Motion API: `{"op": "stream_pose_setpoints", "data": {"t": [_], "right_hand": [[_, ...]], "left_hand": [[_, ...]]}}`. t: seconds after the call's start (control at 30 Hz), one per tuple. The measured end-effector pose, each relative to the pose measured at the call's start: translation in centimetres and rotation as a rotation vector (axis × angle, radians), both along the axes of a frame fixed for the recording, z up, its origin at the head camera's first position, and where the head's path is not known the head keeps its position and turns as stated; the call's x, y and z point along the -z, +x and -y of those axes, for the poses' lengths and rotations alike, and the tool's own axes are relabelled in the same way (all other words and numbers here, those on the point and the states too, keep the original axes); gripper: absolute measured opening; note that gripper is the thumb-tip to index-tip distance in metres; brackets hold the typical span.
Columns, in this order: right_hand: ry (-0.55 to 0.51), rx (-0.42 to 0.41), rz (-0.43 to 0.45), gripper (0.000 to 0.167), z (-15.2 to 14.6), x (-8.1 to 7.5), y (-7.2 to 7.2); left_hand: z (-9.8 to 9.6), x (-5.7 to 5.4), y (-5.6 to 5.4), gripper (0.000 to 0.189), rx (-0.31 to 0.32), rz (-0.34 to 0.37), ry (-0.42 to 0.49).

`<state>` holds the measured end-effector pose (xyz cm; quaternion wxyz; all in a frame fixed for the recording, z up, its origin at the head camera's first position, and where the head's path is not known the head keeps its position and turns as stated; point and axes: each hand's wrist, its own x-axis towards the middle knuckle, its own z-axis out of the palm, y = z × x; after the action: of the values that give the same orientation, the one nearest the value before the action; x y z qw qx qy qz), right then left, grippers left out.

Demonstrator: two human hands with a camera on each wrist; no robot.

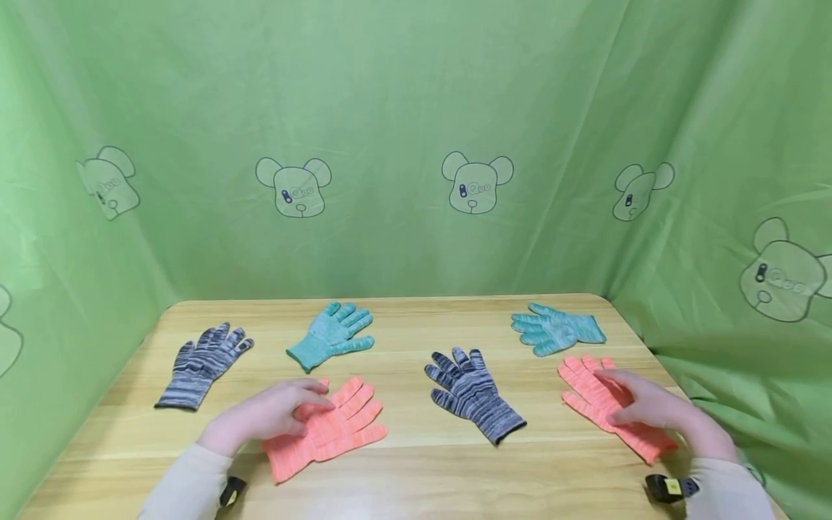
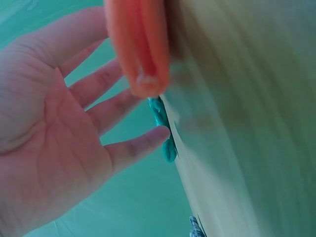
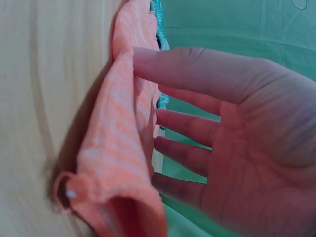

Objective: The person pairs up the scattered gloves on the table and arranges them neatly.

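My left hand [image 1: 286, 412] is over the cuff side of a coral-pink knit glove [image 1: 344, 426] lying flat at front left. In the left wrist view its fingers are spread and fairly straight, reaching to the coral glove [image 2: 138, 49]. On the right, my right hand [image 1: 650, 401] spans a second coral glove [image 1: 588, 386]. The right wrist view shows its thumb touching one edge of that glove [image 3: 113, 128], with the other fingers straight along the opposite edge. Neither hand curls round its glove.
Two grey-striped gloves [image 1: 201, 365] lie left and mid-table, one beside the right-hand coral glove [image 1: 477, 393]. Two teal gloves [image 1: 331, 336] lie farther back, one at back right [image 1: 552, 330]. The wooden table [image 1: 416, 477] is enclosed by green curtains [image 1: 390, 94].
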<state>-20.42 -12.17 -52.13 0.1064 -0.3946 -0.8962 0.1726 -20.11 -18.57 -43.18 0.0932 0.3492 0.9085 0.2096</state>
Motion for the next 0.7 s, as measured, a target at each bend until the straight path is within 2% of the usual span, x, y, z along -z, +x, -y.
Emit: {"op": "stream_pose_setpoints", "data": {"t": [0.07,0.1,0.13,0.2,0.23,0.4,0.47,0.57,0.7], "right_hand": [[0.01,0.033,-0.065,0.057,0.3,0.3,-0.3],[0.073,0.051,-0.065,0.062,0.4,0.4,-0.4],[0.064,0.04,-0.11,0.062,0.2,0.5,-0.5],[0.089,0.016,-0.121,0.062,-0.2,0.6,-0.5],[0.091,-0.009,-0.112,0.062,-0.4,0.7,-0.5],[0.149,-0.132,0.112,0.056,-1.5,0.5,-0.5],[0.174,-0.167,0.173,0.055,-1.8,0.4,-0.6],[0.195,-0.195,0.19,0.054,-2.2,0.4,-0.8],[0.207,-0.235,0.163,0.055,-2.6,0.4,-1.0]], "left_hand": [[-0.2,0.1,0.1,0.05,-0.014,-0.013,-0.017],[-0.3,0.1,0.1,0.05,-0.022,-0.02,-0.024],[-0.4,0.1,0.2,0.05,-0.031,-0.025,-0.029],[-0.6,0.2,0.3,0.05,-0.046,-0.041,-0.04],[-0.7,0.2,0.3,0.05,-0.055,-0.049,-0.041],[-1.2,0.4,0.6,0.049,-0.102,-0.087,-0.052],[-1.4,0.5,0.7,0.049,-0.119,-0.107,-0.059],[-1.7,0.5,0.9,0.049,-0.154,-0.124,-0.079],[-2.2,0.4,1.1,0.05,-0.218,-0.105,-0.114]]}}
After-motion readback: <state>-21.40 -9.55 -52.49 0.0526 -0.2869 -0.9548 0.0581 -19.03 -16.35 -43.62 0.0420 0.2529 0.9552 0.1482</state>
